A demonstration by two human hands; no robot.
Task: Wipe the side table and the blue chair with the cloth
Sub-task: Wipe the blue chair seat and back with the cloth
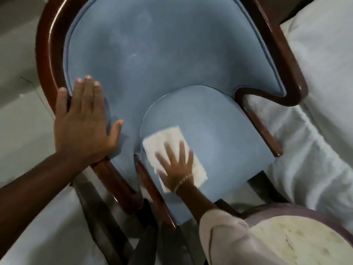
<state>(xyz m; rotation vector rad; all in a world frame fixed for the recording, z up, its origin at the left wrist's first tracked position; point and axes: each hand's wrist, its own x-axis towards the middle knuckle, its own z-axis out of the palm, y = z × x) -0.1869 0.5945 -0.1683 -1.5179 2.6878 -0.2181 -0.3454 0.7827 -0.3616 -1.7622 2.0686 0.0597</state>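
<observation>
Pale bedding flanks the blue chair, whose seat the flat right hand is wiping with the cloth, left hand spread on the armrest; the desk looks possibly done.

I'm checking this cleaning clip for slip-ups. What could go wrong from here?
1. The right hand lies flat and open on the white cloth, so the cloth may bunch or slide free.
2. The cloth covers only the seat's front left, so the backrest of the blue chair might get missed.
3. The left hand leaning on the armrest could tip the chair.
</observation>
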